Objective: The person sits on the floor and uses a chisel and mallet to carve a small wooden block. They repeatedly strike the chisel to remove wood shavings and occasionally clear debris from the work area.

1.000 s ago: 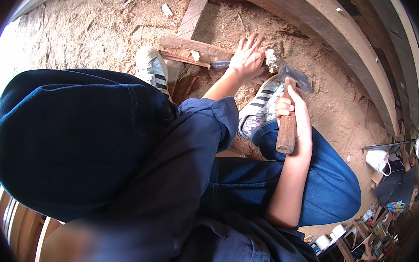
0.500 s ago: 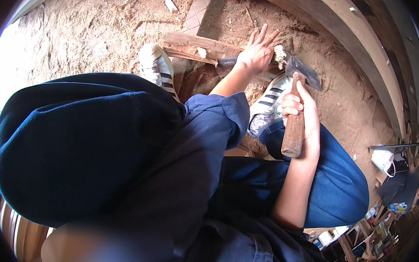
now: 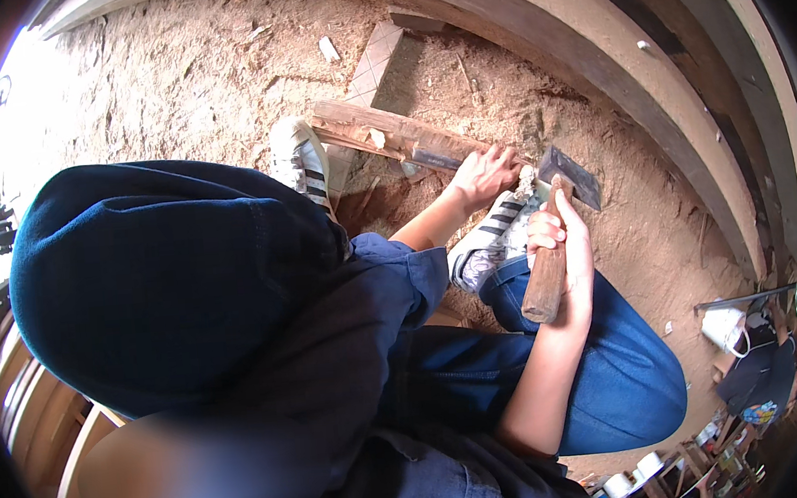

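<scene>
My left hand [image 3: 482, 175] presses down on the near end of a long rough piece of wood [image 3: 380, 133] that lies on the sawdust-covered ground. My right hand [image 3: 559, 236] grips the wooden handle of a hatchet [image 3: 569, 177]. Its dark metal head hangs just right of my left hand, close above the wood's end. I am crouched, with a blue-jeaned knee [image 3: 167, 277] filling the left of the view. A striped white shoe [image 3: 300, 158] stands beside the wood, and the other shoe [image 3: 490, 242] is under my hands.
Heavy curved timber beams [image 3: 649, 107] run along the top and right. A pale tile slab [image 3: 374, 59] and wood chips lie on the sawdust behind the wood. A white container [image 3: 723, 326] and clutter sit at the lower right. Wooden slats [image 3: 26, 391] are at the lower left.
The whole scene has slid downward in the view. Both hands keep their hold. The hatchet head now sits nearly level with my left hand.
</scene>
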The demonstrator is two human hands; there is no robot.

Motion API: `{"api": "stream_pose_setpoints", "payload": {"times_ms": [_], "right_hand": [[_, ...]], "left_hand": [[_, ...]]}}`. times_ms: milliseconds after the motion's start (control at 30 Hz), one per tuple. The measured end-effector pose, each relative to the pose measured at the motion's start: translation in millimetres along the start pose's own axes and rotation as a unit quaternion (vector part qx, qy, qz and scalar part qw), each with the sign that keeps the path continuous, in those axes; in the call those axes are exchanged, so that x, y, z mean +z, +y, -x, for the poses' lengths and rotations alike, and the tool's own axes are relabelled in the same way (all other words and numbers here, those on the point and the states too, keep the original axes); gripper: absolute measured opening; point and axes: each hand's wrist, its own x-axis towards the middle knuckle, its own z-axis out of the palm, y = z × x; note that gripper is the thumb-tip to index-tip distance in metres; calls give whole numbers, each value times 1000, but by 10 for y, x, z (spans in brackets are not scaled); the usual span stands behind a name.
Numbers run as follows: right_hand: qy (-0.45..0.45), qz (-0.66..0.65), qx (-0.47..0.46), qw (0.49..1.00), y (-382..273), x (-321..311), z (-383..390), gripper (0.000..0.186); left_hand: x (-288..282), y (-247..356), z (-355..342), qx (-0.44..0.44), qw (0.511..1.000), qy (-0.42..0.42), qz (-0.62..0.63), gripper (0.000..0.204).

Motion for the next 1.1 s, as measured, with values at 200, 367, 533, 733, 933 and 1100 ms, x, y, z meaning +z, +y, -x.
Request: {"api": "stream_pose_setpoints", "payload": {"times_ms": [200,367,533,733,933,1100], "right_hand": [[-10,43,-38,998,23,-59,38,26],[-10,28,-22,999,16,-71,82,27],[-12,25,-33,999,3,-204,29,27],[23,59,-52,997,140,-228,70,25],[41,89,-41,994,302,-440,-95,23],[-35,-94,112,989,68,-460,-68,26]], "left_hand": [[-198,-61,-75,19,992,-123,-17,18],[-169,-47,-18,1,993,-118,28,17],[-118,-37,65,-30,993,-113,25,15],[-64,-124,79,-57,998,-19,38,12],[-115,-66,-8,-71,995,-57,49,11],[-129,-206,64,-78,996,-27,45,19]]}}
